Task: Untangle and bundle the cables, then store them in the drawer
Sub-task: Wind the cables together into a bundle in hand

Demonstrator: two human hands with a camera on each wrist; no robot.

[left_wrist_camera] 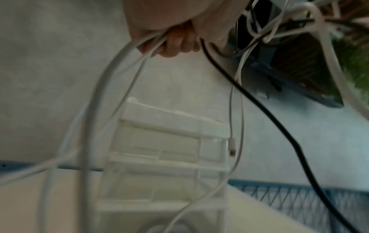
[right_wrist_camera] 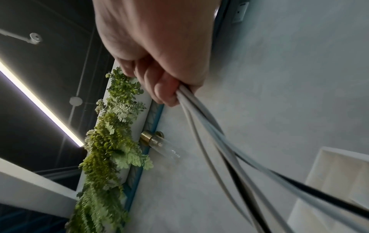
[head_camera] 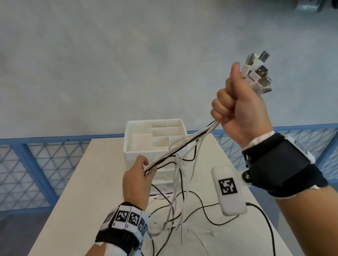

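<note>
My right hand (head_camera: 239,104) is raised high at the right and grips a bunch of white and black cables (head_camera: 184,146), with several USB plugs (head_camera: 258,72) sticking out above the fist. The same bunch runs taut down-left to my left hand (head_camera: 139,174), which holds it between thumb and curled fingers. Below that hand the cable ends hang loose and tangled onto the white table (head_camera: 70,211). In the left wrist view my fingers (left_wrist_camera: 175,42) curl round white cables (left_wrist_camera: 111,75); a black cable (left_wrist_camera: 259,102) hangs beside them. The right wrist view shows my fist (right_wrist_camera: 159,78) closed on the cables (right_wrist_camera: 209,134).
A white drawer unit (head_camera: 155,144) with an open compartmented top stands at the table's far end, behind the cables; its clear drawer fronts (left_wrist_camera: 159,149) look closed. A blue mesh fence (head_camera: 29,170) and a grey wall lie beyond. A plant strip (right_wrist_camera: 107,141) hangs on the wall.
</note>
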